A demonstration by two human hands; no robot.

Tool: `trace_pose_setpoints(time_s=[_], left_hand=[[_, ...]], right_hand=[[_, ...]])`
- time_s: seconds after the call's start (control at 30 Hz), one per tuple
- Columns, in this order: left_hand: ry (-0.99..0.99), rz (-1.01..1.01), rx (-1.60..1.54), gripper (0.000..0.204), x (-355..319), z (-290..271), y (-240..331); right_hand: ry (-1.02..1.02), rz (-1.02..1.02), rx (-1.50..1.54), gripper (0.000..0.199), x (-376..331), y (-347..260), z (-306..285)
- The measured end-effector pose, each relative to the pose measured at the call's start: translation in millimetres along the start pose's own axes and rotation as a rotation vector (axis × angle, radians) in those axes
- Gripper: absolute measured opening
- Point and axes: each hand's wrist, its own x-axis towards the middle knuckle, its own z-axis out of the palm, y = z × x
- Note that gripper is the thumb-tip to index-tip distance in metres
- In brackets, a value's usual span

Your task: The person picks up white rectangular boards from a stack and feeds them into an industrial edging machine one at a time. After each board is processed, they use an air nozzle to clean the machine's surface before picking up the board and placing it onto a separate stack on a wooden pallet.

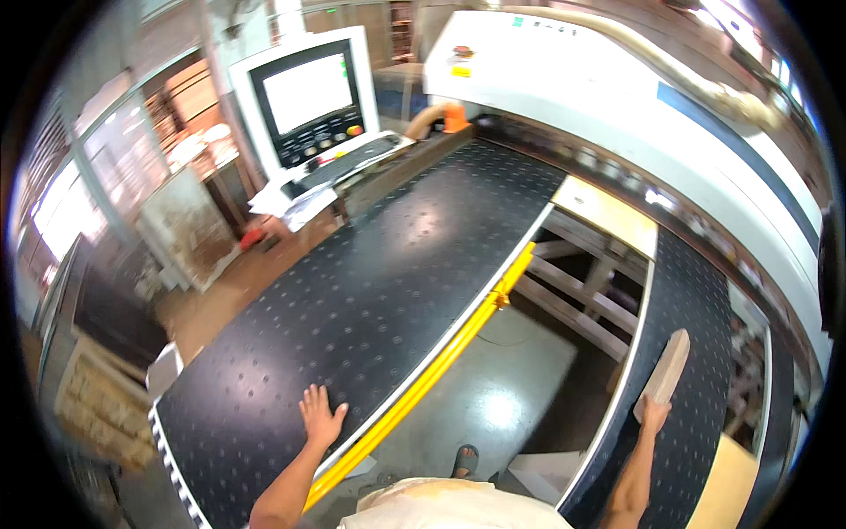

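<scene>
My left hand (322, 416) lies flat with its fingers spread on a black table (352, 291) dotted with small raised studs, close to its right edge. In my right hand (653, 414) is the near end of a wooden board (664, 375), a pale brown piece with a tapered far end. The board points away from me over the narrower black table (687, 304) on the right. Whether it rests on that surface or hangs just above it, I cannot tell. My right fingers are partly hidden behind the wood.
A yellow rail (423, 385) runs along the left table's edge. Between the tables lie the grey floor (520, 370) and a wooden frame (582, 286). A control panel with a screen (307, 93) stands at the far left, and a large white machine housing (599, 97) spans the back.
</scene>
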Motion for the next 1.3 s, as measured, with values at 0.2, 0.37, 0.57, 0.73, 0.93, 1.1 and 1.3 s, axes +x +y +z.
trace_pose_setpoints(time_s=[0.2, 0.37, 0.57, 0.73, 0.93, 1.1, 1.3], left_hand=[[0.065, -0.185, -0.836, 0.075, -7.3, -23.4, 80.1], [-0.123, -0.471, -1.523, 0.107, -32.9, -72.4, 72.2], [1.198, -0.767, -1.523, 0.075, -215.6, -179.2, -172.3], [1.230, -0.867, -1.360, 0.099, -387.5, -250.5, -396.7], [0.988, -1.200, -1.057, 0.094, -491.0, -260.3, -554.3], [0.628, -1.269, -1.034, 0.082, -487.3, -154.5, -612.2], [0.393, -1.299, -1.293, 0.069, -385.5, -135.3, -609.0]], right_hand=[[-0.855, -0.193, 0.590, 0.083, -187.5, -102.0, 64.0], [-1.442, -0.973, 0.446, 0.089, -461.5, -169.3, 44.7], [-1.836, -1.847, 0.202, 0.102, -782.7, -173.1, -26.0], [-1.448, -1.913, 0.075, 0.080, -916.4, -146.3, 55.1], [-1.063, -2.114, -0.079, 0.072, -947.0, -112.6, 70.9], [-0.974, -2.175, -0.120, 0.072, -949.3, -94.9, 76.5], [-0.901, -2.169, -0.027, 0.062, -947.1, -105.1, 61.5]])
